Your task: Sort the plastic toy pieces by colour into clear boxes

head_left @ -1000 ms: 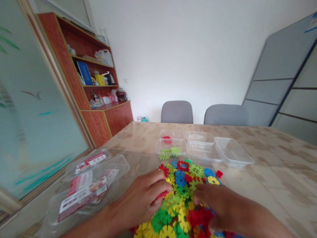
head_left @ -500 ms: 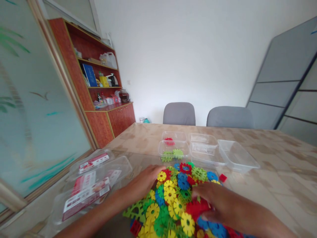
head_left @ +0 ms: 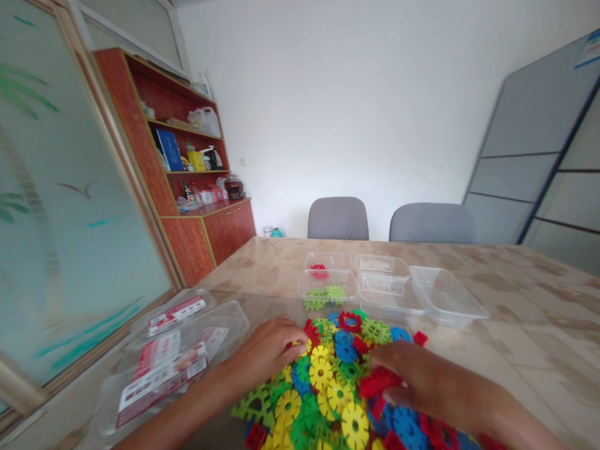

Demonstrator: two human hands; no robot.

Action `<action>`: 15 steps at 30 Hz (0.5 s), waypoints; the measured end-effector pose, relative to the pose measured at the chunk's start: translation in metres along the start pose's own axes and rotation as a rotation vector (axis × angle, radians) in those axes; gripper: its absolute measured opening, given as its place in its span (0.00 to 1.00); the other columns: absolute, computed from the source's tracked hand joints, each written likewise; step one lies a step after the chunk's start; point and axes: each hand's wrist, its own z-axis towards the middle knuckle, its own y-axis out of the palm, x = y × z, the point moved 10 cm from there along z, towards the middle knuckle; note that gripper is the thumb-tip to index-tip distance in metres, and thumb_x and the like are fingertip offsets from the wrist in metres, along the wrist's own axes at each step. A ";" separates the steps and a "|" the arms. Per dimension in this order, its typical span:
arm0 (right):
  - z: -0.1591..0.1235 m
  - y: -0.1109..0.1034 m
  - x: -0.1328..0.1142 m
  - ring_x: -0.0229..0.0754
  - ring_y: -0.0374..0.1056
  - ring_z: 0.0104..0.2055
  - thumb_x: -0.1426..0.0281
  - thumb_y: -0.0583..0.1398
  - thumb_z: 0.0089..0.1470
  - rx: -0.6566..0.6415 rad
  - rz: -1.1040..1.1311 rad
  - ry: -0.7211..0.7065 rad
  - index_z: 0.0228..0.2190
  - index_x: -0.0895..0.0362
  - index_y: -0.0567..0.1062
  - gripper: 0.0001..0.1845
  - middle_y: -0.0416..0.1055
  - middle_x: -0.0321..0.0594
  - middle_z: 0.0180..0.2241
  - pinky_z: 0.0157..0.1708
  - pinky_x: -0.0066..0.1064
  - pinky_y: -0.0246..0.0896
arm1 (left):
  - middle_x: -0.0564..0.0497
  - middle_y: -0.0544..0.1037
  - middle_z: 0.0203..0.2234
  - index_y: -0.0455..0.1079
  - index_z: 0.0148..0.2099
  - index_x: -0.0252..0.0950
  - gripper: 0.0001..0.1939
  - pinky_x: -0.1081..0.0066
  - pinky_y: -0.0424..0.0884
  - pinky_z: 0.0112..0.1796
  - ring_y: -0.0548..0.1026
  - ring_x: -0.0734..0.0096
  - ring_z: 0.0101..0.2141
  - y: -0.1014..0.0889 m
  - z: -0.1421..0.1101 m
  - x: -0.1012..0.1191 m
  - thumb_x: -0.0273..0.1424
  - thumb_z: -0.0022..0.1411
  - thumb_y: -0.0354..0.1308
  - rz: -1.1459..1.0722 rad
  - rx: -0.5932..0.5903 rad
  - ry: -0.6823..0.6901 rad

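Observation:
A heap of plastic interlocking toy pieces in yellow, green, blue and red covers the near middle of the table. On its left side, my left hand has its thumb and fingers closed around the edge of a yellow notched disc, mostly covered by the fingers. My right hand reaches into the right side of the heap. Its thumb and curled fingers grip a red toy piece; whether this is one piece or several stacked, I cannot tell. Yellow discs and blue discs lie between the hands.
Beyond the heap stand clear plastic containers; the front left one holds green pieces, and a red piece sits in the one behind. Another clear container is at right. Clear lids with labels lie left. Chairs stand behind the table.
My left hand has closed over the yellow disc that showed uncovered before. My right hand has shifted slightly, still holding red. The view has tilted up a little.

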 end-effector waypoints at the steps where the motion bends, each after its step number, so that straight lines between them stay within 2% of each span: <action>1: 0.000 0.000 -0.001 0.51 0.68 0.47 0.73 0.59 0.50 -0.011 0.000 0.007 0.46 0.55 0.75 0.19 0.74 0.45 0.45 0.47 0.41 0.62 | 0.52 0.78 0.32 0.74 0.38 0.39 0.11 0.73 0.63 0.38 0.73 0.66 0.36 0.000 -0.001 -0.003 0.31 0.67 0.50 -0.008 -0.007 -0.012; 6: -0.002 -0.002 -0.003 0.52 0.68 0.47 0.72 0.58 0.52 -0.069 -0.005 0.033 0.46 0.57 0.74 0.18 0.74 0.48 0.46 0.47 0.42 0.62 | 0.54 0.78 0.31 0.75 0.37 0.39 0.10 0.75 0.64 0.36 0.75 0.68 0.34 0.001 -0.001 -0.014 0.31 0.65 0.52 -0.028 -0.018 -0.060; 10: -0.001 -0.006 0.008 0.52 0.67 0.50 0.70 0.57 0.54 -0.050 0.022 0.037 0.47 0.56 0.74 0.18 0.73 0.48 0.48 0.49 0.40 0.61 | 0.52 0.78 0.40 0.73 0.47 0.42 0.11 0.71 0.64 0.43 0.73 0.64 0.42 -0.007 0.006 -0.011 0.31 0.66 0.52 0.044 0.105 -0.061; 12: 0.001 -0.009 0.014 0.51 0.67 0.50 0.68 0.57 0.54 -0.013 0.035 0.023 0.46 0.55 0.74 0.17 0.73 0.47 0.48 0.50 0.40 0.60 | 0.51 0.77 0.44 0.71 0.51 0.42 0.13 0.69 0.62 0.46 0.72 0.62 0.44 -0.005 0.009 -0.004 0.31 0.65 0.53 0.070 0.104 -0.016; 15: 0.004 -0.019 0.016 0.50 0.68 0.48 0.67 0.57 0.55 0.085 0.036 -0.001 0.44 0.55 0.75 0.15 0.74 0.45 0.46 0.48 0.38 0.61 | 0.51 0.78 0.38 0.73 0.43 0.40 0.09 0.71 0.64 0.43 0.73 0.64 0.41 0.002 0.008 -0.002 0.32 0.66 0.53 0.077 0.052 -0.002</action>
